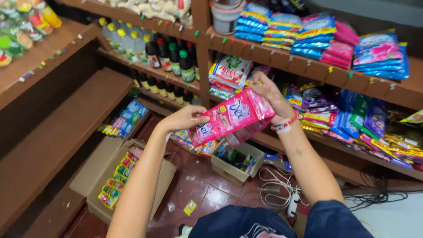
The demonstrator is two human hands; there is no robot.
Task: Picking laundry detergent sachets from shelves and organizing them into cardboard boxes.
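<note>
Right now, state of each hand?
Left hand: closed on the lower end of the pink packet.
Right hand: closed on the same packet's upper end.

One camera alone is covering the scene — it is sitting on the person's head and tilting steeply down and forward. It is looking over both forearms toward the wooden shelves point(282, 59) ahead, while the tiled floor point(207, 194) and an open cardboard box point(132, 185) are lying far below. The hands are filling the centre, close up — no second view is sharing anything.
</note>
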